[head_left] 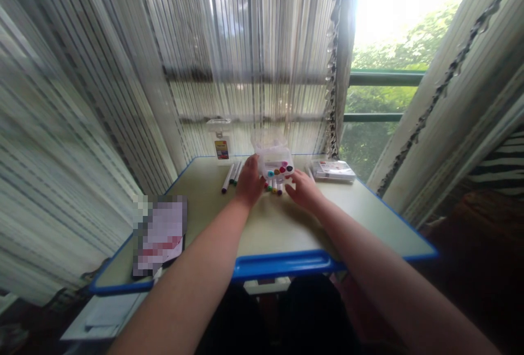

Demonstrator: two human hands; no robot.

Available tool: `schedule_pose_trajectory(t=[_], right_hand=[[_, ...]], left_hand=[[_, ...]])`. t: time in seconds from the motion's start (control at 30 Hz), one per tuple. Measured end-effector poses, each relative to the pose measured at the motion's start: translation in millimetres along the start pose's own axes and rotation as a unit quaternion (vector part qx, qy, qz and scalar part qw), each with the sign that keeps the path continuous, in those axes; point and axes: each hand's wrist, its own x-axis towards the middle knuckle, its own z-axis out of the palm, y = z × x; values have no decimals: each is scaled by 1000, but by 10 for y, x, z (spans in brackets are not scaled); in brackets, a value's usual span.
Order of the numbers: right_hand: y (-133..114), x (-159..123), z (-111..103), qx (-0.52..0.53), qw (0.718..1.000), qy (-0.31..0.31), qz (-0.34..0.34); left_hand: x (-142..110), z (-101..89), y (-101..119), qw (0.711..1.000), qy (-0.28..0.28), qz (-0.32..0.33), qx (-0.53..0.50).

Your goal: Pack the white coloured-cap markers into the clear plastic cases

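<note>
A clear plastic marker case lies on its side at the far middle of the desk, the coloured caps of several markers showing in its open end. My left hand is wrapped on the case's left side and holds it. My right hand rests just right of the case, fingers curled at the coloured markers lying in front of its mouth; whether it grips one I cannot make out. Two or three white markers lie on the desk left of my left hand.
The beige desk has a blue rim. A small bottle with a colourful label stands at the back. A flat clear packet lies at the back right. A blurred booklet lies at the near left. Striped curtains hang close behind.
</note>
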Motion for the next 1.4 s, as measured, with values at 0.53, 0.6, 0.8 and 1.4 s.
schedule_pose_trajectory(t=[0.53,0.6,0.8,1.4], right_hand=[[35,-33,-13,14,990,-119,-70],[38,-28,-6,6,990,-117,-76],[63,-9,12,1,990,-123,-67],[96,25,-20,32,990,-139,-13]], left_hand=[[-35,27,56,1000,-13,-1,-9],[-26,26,55,1000,-10,4,-9],[-15,5,52,1000,-9,11,-18],[-26,-4,67,1000,-28,4,-4]])
